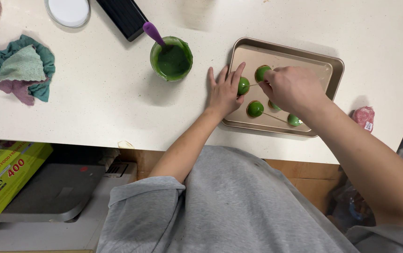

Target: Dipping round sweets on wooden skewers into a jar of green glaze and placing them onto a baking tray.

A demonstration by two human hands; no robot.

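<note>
Table [107, 93]: the white top I stand at carries everything; I go from the biggest thing down to the smallest.
Tray [332, 65]: a shallow gold metal tray at my right front, its near long edge close to the table's edge.
Cup [172, 58]: a green cup of thick green coating stands just left of the tray, with a purple-handled tool [153, 33] leaning in it.
Cloths [21, 70]: a crumpled heap of teal and pink rags lies well apart at the far left.
Green balls: 5 show on the tray, each glossy green. 1 [243, 85] is by my left fingertips, 1 [261, 73] is at my right fingertips, 1 [255, 109] lies nearer me with a thin stick [274, 116] running from it, and 2 more [294, 120] peep out under my right wrist.
Left hand [223, 93]: flat and spread, palm down, straddling the tray's left rim; it grips nothing, it only steadies.
Right hand [293, 89]: curled over the tray's middle, fingertips pinched together by the far ball. I cannot tell whether they close on its stick or just touch it.
Step in hand: I judge I am setting coated balls down on the tray or straightening them.
Next move calls for: a light touch on the stick only, I think, since the coating looks wet and would smear.
</note>
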